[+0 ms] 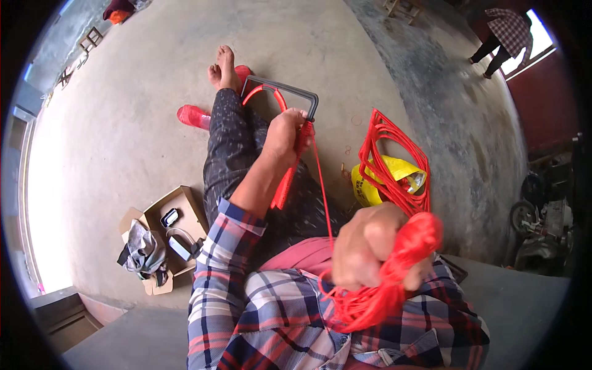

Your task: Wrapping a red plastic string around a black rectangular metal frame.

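Note:
My left hand (282, 137) is closed on one corner of a dark grey angular frame (285, 89), raised above my lap. Part of this frame is covered in red cord, and a red curved piece (282, 98) shows inside it. From my left hand a taut red strand (323, 185) runs down to my right hand (369, 245). That hand, closer to my chest and slightly blurred, grips a thick hank of red cord (376, 302); its loose loops hang over my checked shirt. My left fingers partly hide where the strand meets the frame.
Several red-covered frames (402, 185) lean by a yellow bag (368, 191) on my right. On the left, an open cardboard box (194, 213) holds small devices and a grey cloth (145, 245). Red slippers (193, 116) lie by my bare foot. Another person (509, 34) stands far right.

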`<state>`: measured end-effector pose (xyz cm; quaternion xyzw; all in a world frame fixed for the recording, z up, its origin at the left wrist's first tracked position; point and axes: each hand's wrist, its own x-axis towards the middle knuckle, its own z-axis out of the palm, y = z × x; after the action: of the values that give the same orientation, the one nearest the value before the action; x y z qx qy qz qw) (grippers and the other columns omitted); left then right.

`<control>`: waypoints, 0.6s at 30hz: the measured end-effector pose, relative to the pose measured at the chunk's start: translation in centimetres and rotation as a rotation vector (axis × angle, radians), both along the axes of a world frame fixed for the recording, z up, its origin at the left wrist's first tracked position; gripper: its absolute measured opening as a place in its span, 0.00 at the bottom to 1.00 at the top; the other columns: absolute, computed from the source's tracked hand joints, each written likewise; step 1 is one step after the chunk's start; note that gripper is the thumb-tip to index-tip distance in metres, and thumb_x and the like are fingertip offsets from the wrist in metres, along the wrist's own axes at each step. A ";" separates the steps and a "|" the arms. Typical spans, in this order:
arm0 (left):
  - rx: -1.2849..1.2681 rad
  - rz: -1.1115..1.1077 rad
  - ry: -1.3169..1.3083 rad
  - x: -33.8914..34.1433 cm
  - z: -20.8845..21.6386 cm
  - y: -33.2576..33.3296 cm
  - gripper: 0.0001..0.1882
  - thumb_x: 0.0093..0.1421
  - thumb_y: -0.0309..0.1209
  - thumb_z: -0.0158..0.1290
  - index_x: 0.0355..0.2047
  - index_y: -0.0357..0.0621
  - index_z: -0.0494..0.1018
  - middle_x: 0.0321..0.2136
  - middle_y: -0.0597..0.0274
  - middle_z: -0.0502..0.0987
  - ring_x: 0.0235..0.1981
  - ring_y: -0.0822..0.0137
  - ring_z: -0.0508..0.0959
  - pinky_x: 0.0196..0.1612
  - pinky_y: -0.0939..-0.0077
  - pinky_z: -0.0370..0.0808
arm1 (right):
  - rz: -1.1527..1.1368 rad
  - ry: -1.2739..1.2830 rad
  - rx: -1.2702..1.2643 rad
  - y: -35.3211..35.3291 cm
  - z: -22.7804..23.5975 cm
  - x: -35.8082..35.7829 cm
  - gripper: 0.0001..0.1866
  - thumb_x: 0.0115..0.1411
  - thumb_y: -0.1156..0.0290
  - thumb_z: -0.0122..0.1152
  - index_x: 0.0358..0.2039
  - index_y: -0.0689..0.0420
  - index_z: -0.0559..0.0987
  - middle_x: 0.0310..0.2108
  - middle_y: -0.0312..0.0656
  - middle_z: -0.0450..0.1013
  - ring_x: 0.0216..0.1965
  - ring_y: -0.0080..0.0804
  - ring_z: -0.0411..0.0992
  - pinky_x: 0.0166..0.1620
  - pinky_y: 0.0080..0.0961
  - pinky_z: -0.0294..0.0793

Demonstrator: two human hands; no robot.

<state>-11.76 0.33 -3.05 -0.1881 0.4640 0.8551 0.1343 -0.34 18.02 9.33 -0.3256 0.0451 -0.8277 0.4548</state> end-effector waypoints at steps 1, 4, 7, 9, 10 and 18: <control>-0.212 0.055 0.085 0.4 0.2 0.5 0.06 0.58 0.27 0.43 0.33 0.40 0.70 0.23 0.57 0.74 0.20 0.64 0.74 0.24 0.73 0.71 | 0.048 0.079 -0.085 0.0 -0.3 -1.0 0.18 0.55 0.70 0.69 0.27 0.54 0.63 0.21 0.40 0.66 0.20 0.28 0.61 0.24 0.28 0.58; -1.210 0.398 0.851 3.4 1.0 2.7 0.17 0.55 0.17 0.45 0.47 0.32 0.68 0.40 0.52 0.76 0.46 0.60 0.76 0.50 0.66 0.72 | 0.008 0.252 -0.200 1.1 0.4 -3.7 0.15 0.59 0.68 0.64 0.24 0.56 0.66 0.23 0.43 0.69 0.21 0.29 0.64 0.24 0.28 0.60; -1.361 0.224 1.033 4.8 4.8 3.1 0.15 0.56 0.18 0.49 0.45 0.33 0.70 0.36 0.55 0.76 0.42 0.67 0.76 0.46 0.73 0.73 | -0.306 0.561 -0.121 3.8 2.0 -6.6 0.14 0.57 0.70 0.65 0.21 0.58 0.69 0.23 0.42 0.69 0.20 0.32 0.64 0.23 0.32 0.62; -0.964 0.006 0.686 4.5 5.2 1.3 0.09 0.59 0.21 0.51 0.41 0.35 0.72 0.31 0.61 0.76 0.37 0.71 0.75 0.43 0.78 0.71 | -0.854 0.905 0.284 4.5 1.3 -7.2 0.11 0.50 0.73 0.68 0.21 0.58 0.72 0.23 0.40 0.68 0.20 0.33 0.65 0.26 0.34 0.65; -0.793 0.216 0.636 3.0 4.5 0.2 0.08 0.59 0.27 0.56 0.36 0.34 0.73 0.22 0.58 0.75 0.27 0.72 0.74 0.34 0.78 0.72 | -1.187 1.024 0.600 4.4 0.5 -7.2 0.07 0.48 0.73 0.67 0.23 0.57 0.75 0.24 0.40 0.69 0.21 0.33 0.67 0.28 0.33 0.68; -0.984 0.119 0.389 -2.5 -0.1 -0.1 0.15 0.64 0.36 0.50 0.37 0.32 0.72 0.28 0.47 0.79 0.29 0.55 0.79 0.38 0.68 0.74 | -1.242 1.394 1.552 -2.2 -11.8 -16.0 0.13 0.49 0.78 0.63 0.37 0.55 0.80 0.34 0.40 0.73 0.32 0.42 0.74 0.36 0.38 0.74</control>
<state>-14.24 0.23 -3.16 -0.0928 0.8153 0.5615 -0.1071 -16.35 15.86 -2.48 -0.2651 0.9123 -0.3049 -0.0672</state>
